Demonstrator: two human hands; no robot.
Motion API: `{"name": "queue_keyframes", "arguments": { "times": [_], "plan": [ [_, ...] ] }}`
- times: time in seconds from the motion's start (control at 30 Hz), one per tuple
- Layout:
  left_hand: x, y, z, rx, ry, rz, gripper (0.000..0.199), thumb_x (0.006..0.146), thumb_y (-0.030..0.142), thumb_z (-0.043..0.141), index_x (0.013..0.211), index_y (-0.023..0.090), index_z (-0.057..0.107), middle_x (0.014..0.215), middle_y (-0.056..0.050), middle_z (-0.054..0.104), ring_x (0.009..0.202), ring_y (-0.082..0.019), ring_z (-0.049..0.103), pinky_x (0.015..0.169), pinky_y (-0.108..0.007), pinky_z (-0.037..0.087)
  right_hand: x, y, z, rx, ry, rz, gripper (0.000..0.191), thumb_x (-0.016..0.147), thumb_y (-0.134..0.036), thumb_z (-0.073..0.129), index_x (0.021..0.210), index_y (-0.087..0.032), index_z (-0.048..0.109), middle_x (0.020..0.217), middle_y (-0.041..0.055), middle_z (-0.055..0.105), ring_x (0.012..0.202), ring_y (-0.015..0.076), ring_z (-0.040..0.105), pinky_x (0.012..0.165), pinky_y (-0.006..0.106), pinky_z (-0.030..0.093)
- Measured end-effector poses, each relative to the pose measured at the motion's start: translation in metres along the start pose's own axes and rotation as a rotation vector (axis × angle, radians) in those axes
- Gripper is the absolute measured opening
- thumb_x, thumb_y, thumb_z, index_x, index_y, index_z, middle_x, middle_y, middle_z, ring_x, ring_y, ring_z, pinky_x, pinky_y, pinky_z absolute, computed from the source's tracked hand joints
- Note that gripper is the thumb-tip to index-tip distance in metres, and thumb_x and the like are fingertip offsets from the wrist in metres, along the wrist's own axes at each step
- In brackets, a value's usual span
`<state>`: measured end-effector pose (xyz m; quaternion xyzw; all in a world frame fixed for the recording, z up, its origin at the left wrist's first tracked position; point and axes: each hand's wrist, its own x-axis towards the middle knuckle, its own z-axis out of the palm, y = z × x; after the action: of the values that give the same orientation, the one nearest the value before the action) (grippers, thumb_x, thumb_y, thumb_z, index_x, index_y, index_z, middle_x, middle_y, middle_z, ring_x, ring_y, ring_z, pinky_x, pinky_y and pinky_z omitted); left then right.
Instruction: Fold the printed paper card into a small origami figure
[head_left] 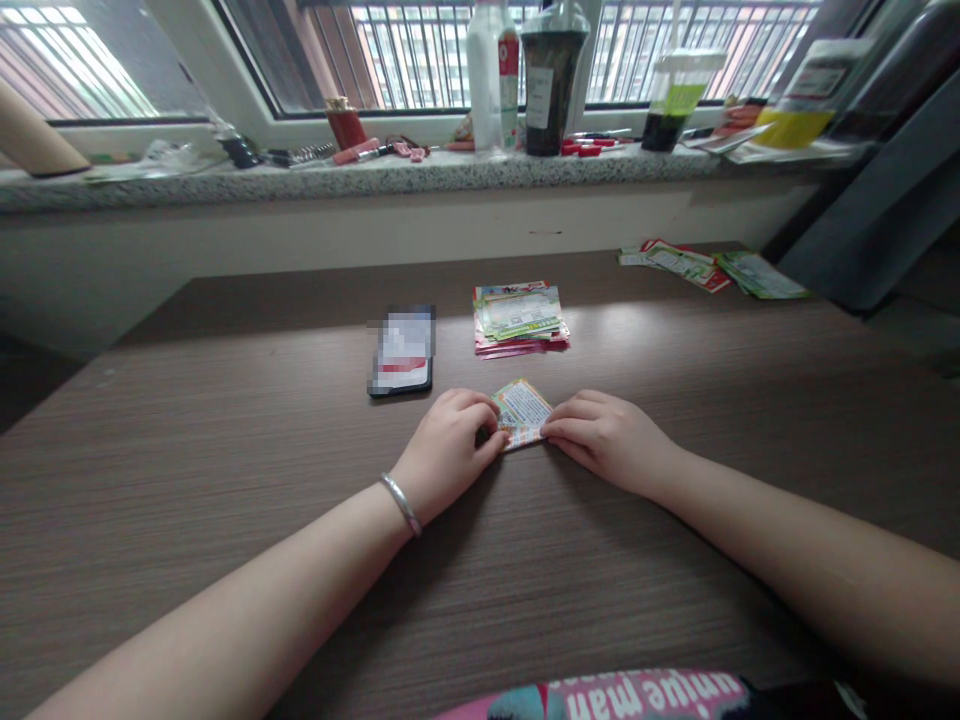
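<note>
A small printed paper packet (523, 405) with green, orange and white print lies on the table between my two hands, its near edge folded over. My left hand (456, 432), with a silver bangle at the wrist, pinches its left side between thumb and fingers. On the other side, my right hand (600, 435) has its fingertips closed on the right corner. Just beyond is a stack of similar printed packets (521, 318), green on top and red beneath. A phone (405, 350) lies to the left of that stack, its screen partly blurred out.
More flat printed packets (686, 263) lie at the table's far right edge. Behind the brown wooden table (225, 420), a granite windowsill (420, 172) carries a clear bottle (486, 85), a dark lidded cup (553, 85), a green-and-black cup (671, 105) and small clutter.
</note>
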<state>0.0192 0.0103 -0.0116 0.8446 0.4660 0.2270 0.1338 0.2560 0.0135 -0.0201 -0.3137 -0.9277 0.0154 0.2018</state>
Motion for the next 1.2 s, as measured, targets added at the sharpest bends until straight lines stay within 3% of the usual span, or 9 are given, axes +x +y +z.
{"name": "queue_keyframes", "arguments": {
  "times": [0.47, 0.63, 0.8, 0.97, 1.2],
  "plan": [
    [0.0, 0.001, 0.0, 0.175, -0.03, 0.044, 0.013, 0.086, 0.026, 0.059, 0.08, 0.015, 0.061, 0.091, -0.006, 0.066, 0.09, -0.021, 0.058, 0.084, -0.035, 0.049, 0.002, -0.002, 0.0, -0.023, -0.009, 0.03, 0.024, 0.094, -0.025, 0.048, 0.093, -0.02, 0.071, 0.092, 0.0056, 0.069, 0.084, 0.0173, 0.058, 0.075, 0.03, 0.047],
    [-0.004, 0.0, -0.004, 0.302, -0.067, 0.156, 0.021, 0.093, 0.026, 0.047, 0.086, 0.015, 0.063, 0.097, -0.008, 0.064, 0.087, -0.019, 0.059, 0.077, -0.031, 0.051, 0.002, -0.004, -0.001, -0.042, -0.026, 0.031, 0.023, 0.093, -0.024, 0.049, 0.091, -0.02, 0.071, 0.086, 0.0059, 0.066, 0.081, 0.0172, 0.057, 0.072, 0.029, 0.045],
    [-0.011, -0.003, -0.016, 0.297, -0.145, 0.277, 0.025, 0.094, 0.028, 0.046, 0.089, 0.015, 0.067, 0.095, -0.006, 0.066, 0.087, -0.018, 0.061, 0.082, -0.031, 0.051, 0.003, -0.004, -0.001, -0.041, -0.027, 0.039, 0.023, 0.094, -0.025, 0.048, 0.092, -0.02, 0.071, 0.086, 0.006, 0.066, 0.081, 0.0171, 0.056, 0.074, 0.029, 0.044],
    [-0.016, -0.002, -0.021, 0.369, -0.148, 0.22, 0.026, 0.094, 0.032, 0.046, 0.097, 0.018, 0.068, 0.09, -0.006, 0.065, 0.084, -0.018, 0.06, 0.077, -0.032, 0.052, 0.003, -0.005, -0.001, -0.053, -0.051, 0.052, 0.022, 0.093, -0.025, 0.049, 0.092, -0.02, 0.071, 0.086, 0.0056, 0.065, 0.08, 0.0168, 0.056, 0.073, 0.029, 0.043],
    [-0.017, 0.001, -0.02, 0.435, -0.169, 0.26, 0.026, 0.095, 0.029, 0.043, 0.109, 0.023, 0.064, 0.092, -0.005, 0.062, 0.084, -0.018, 0.058, 0.072, -0.031, 0.052, 0.003, -0.006, 0.0, -0.07, -0.039, 0.058, 0.023, 0.093, -0.025, 0.048, 0.093, -0.021, 0.071, 0.087, 0.0057, 0.065, 0.082, 0.0172, 0.056, 0.074, 0.029, 0.043]
  ]
}}
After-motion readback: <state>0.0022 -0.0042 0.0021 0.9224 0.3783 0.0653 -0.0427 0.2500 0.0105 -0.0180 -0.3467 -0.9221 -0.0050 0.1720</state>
